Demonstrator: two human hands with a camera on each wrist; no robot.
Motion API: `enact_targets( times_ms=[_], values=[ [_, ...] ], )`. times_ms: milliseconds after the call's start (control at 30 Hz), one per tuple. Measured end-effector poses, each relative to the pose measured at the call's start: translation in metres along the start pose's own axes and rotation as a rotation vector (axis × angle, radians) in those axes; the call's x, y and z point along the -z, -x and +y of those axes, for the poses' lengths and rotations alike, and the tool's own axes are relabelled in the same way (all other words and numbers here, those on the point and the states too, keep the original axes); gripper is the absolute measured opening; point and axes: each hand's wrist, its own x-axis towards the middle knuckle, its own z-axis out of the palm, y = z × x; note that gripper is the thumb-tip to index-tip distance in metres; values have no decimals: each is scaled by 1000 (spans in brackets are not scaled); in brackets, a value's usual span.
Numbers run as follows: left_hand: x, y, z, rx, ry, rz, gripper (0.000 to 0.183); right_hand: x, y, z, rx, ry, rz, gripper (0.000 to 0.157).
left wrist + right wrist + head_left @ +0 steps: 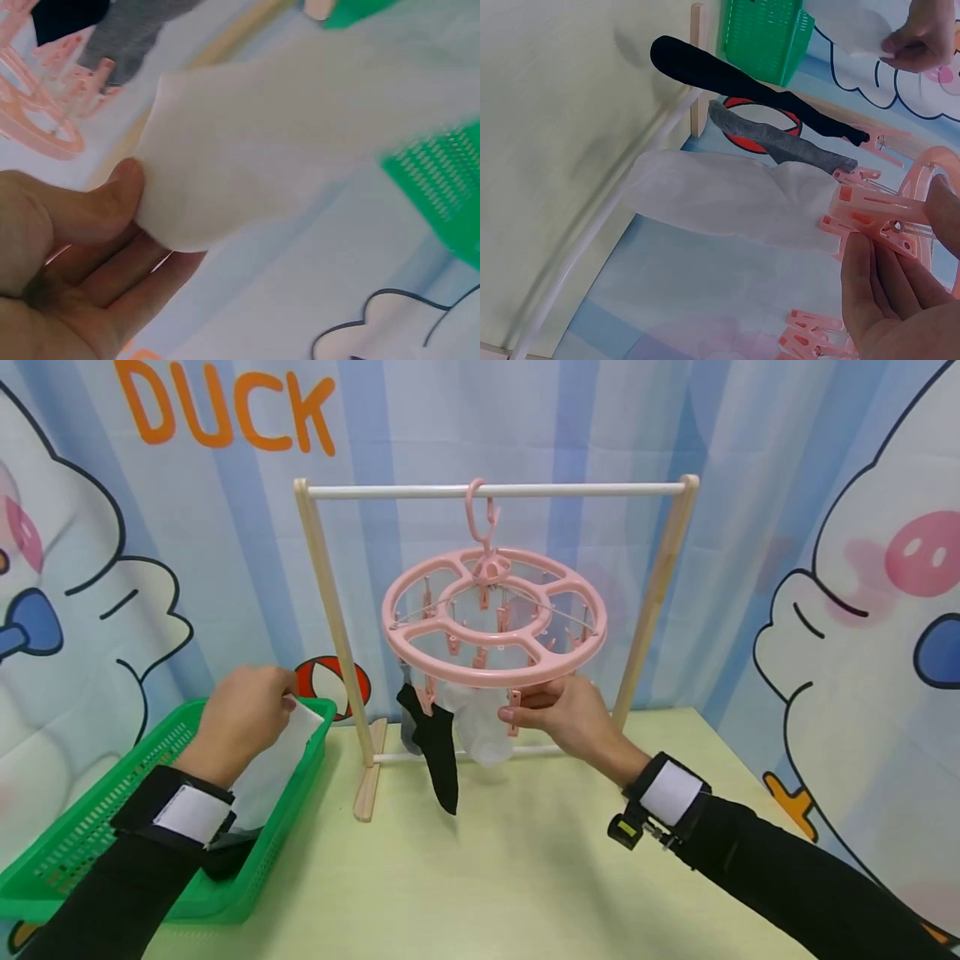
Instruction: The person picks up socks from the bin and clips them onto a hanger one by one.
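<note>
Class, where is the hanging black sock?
In the head view, the black sock hangs from the left side of the pink hanger, left of the hanging white sock and in front of the gray sock.

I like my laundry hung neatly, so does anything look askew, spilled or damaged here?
Only slightly: the black sock on the pink clip hanger slants down to the right in the head view, which looks a bit askew beside the straighter-hanging grey sock. I see nothing spilled or damaged.
</note>
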Motion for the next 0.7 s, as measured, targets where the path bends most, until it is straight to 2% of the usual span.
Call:
enact_targets(
  times_ms=[200, 467, 600, 700],
  values=[
    [4, 0, 23, -83, 7, 179, 8, 0, 0, 1, -11, -10, -5, 21],
    [5, -1, 55, -219, 53, 316, 12, 1, -1, 3, -4, 1, -1, 18],
    [-1, 0, 71, -281, 156, 316, 10, 2, -1, 2, 1, 9, 1, 18],
    [-10, 3, 84, -291, 251, 266, 11, 2, -1, 1, 4, 11, -1, 19]
  ],
)
